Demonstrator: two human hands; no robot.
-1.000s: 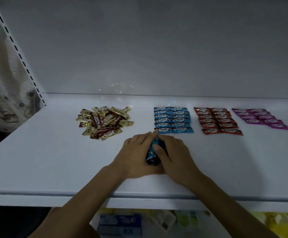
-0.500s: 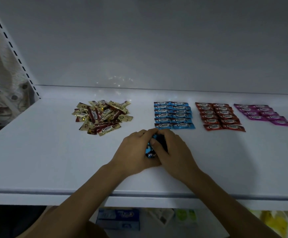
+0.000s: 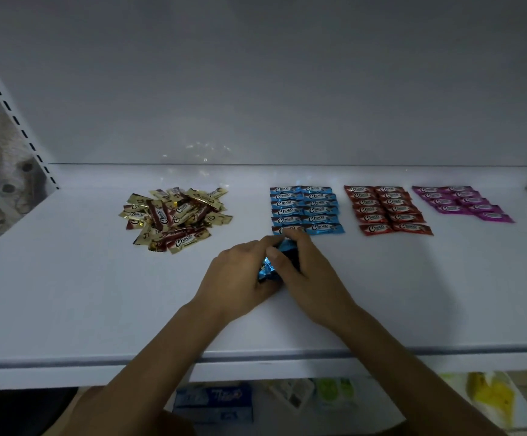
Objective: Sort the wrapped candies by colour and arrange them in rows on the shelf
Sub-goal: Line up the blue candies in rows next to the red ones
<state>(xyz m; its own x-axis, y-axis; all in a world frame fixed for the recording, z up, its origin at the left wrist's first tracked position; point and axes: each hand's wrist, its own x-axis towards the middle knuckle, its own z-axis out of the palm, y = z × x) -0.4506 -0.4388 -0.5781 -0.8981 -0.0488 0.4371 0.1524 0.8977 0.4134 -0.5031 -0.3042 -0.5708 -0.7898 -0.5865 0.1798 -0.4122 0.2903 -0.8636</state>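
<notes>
- A small bunch of blue wrapped candies [image 3: 271, 268] is held between the left hand [image 3: 237, 278] and right hand [image 3: 306, 275], both resting on the white shelf [image 3: 67, 294]
- Fingers: both sets curled narrow and pressed inward on the bunch; left thumb side is against the crimped wrapper ends, right fingers [image 3: 297, 239] cover the top
- Count inside the bunch cannot be told; most of it is hidden by the fingers
- Just beyond the fingertips: the blue rows [image 3: 306, 209], nearest wrapper partly covered by the right fingertips
- Further right of the fingers: red rows [image 3: 388, 210], then magenta rows [image 3: 460, 202]; well to the left, an unsorted gold and brown pile [image 3: 174, 218]
- Handling, judged: each piece is light, glossy film is likely slick, the core fairly stiff, the crimped ends thin and floppy
- Hold is best taken across the stiff middle, thumb and forefinger on the long edges; an end-fin pinch is likely to let the piece swing or slip
- Light contact only near the laid rows is advised; such pieces are easily nudged out of line
</notes>
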